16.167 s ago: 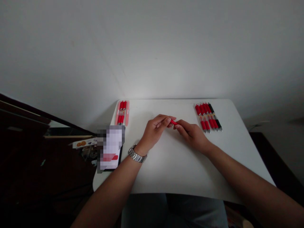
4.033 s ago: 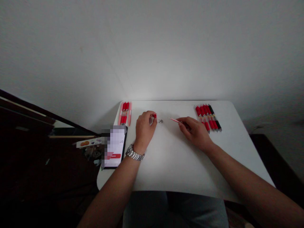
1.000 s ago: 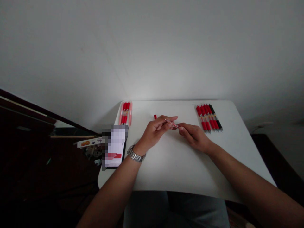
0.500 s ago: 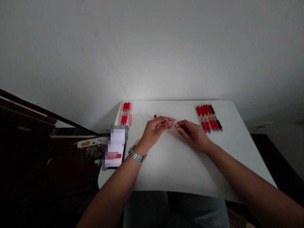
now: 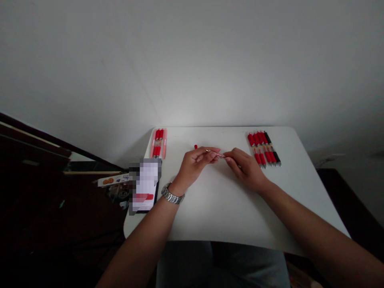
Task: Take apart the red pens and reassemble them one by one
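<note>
My left hand (image 5: 196, 162), with a metal watch on the wrist, is closed on a thin red pen part (image 5: 218, 154). A pale, shiny end of it sticks out on the left above the thumb. My right hand (image 5: 244, 168) pinches the other end, thumb against fingers, so the part spans both hands over the table. Its exact shape is partly hidden by the fingers. Just behind my left hand a small red piece (image 5: 196, 147) shows on the tabletop, its lower portion covered by the hand.
The white table (image 5: 228, 216) stands against a wall. Several red pens and a black one form a row (image 5: 264, 149) at right. Red pens between two pink ones (image 5: 164, 144) lie at back left. A phone (image 5: 147, 186) with a blurred screen rests at the left edge.
The fingertips of my right hand have closed in around the pen part's right end, and the part has shifted slightly left and flattened. All else stays put.
</note>
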`<state>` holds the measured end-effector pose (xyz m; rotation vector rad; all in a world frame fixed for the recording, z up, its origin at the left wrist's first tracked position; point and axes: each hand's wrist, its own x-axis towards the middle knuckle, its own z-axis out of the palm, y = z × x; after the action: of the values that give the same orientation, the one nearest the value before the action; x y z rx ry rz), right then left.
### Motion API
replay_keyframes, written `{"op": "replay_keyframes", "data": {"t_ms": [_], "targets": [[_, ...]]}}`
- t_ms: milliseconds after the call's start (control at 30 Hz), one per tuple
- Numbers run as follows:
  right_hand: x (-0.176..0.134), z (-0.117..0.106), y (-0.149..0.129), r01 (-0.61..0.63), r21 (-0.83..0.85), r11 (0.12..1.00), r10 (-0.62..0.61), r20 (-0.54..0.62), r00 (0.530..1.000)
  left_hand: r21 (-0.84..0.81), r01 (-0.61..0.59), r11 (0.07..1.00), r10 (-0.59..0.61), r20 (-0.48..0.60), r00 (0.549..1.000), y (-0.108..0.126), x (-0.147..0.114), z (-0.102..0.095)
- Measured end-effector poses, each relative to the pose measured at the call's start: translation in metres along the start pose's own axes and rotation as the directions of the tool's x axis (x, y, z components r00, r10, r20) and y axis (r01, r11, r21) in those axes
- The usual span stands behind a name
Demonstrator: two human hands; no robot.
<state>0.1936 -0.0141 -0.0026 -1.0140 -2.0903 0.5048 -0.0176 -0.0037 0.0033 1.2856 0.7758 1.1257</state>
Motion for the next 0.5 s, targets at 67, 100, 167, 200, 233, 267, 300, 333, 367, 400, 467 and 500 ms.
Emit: {"op": "replay_keyframes", "data": {"t_ms": [67,100,167,200,233,267,300,333,367,400,467,500], "targets": [[-0.0008,0.0010,0.0006,-0.021,-0.013,1.000,0.021,-0.009,1.000,-0.011,0.010,1.000,-0.010,-0.006,1.000,-0.0003,0.0002,0.0000],[-0.0015,0.0015,0.0008,-0.040,-0.017,0.999,0.040,-0.013,0.999,-0.017,0.011,1.000,-0.011,-0.010,1.000,-0.0003,0.0004,0.0001],[-0.0028,0.0025,0.0010,-0.079,-0.028,0.996,0.078,-0.020,0.997,-0.027,0.012,1.000,-0.012,-0.013,1.000,-0.0004,0.0008,0.0005],[-0.0033,0.0029,0.0011,-0.095,-0.035,0.995,0.094,-0.024,0.995,-0.029,0.009,1.000,-0.009,-0.011,1.000,-0.0003,0.0009,0.0006],[-0.0037,0.0032,0.0012,-0.107,-0.042,0.993,0.106,-0.026,0.994,-0.030,0.004,1.000,-0.005,-0.007,1.000,-0.0002,0.0009,0.0008],[-0.0040,0.0034,0.0013,-0.117,-0.048,0.992,0.116,-0.027,0.993,-0.027,0.002,1.000,-0.002,-0.003,1.000,-0.0001,0.0008,0.0008],[-0.0042,0.0036,0.0013,-0.125,-0.052,0.991,0.123,-0.029,0.992,-0.022,0.000,1.000,0.000,0.001,1.000,0.0001,0.0005,0.0009],[-0.0043,0.0038,0.0014,-0.132,-0.054,0.990,0.130,-0.029,0.991,-0.015,0.000,1.000,0.000,0.004,1.000,0.0004,0.0002,0.0008],[-0.0043,0.0039,0.0014,-0.139,-0.053,0.989,0.138,-0.029,0.990,-0.006,0.003,1.000,-0.003,0.006,1.000,0.0007,-0.0002,0.0006],[-0.0043,0.0040,0.0013,-0.146,-0.049,0.988,0.145,-0.030,0.989,0.005,0.006,1.000,-0.006,0.010,1.000,0.0010,-0.0005,0.0003],[-0.0041,0.0039,0.0011,-0.158,-0.039,0.987,0.156,-0.037,0.987,0.034,0.008,0.999,-0.009,0.023,1.000,0.0015,-0.0010,-0.0005],[-0.0040,0.0038,0.0009,-0.163,-0.036,0.986,0.161,-0.043,0.986,0.051,0.006,0.999,-0.007,0.030,1.000,0.0017,-0.0011,-0.0010]]}}
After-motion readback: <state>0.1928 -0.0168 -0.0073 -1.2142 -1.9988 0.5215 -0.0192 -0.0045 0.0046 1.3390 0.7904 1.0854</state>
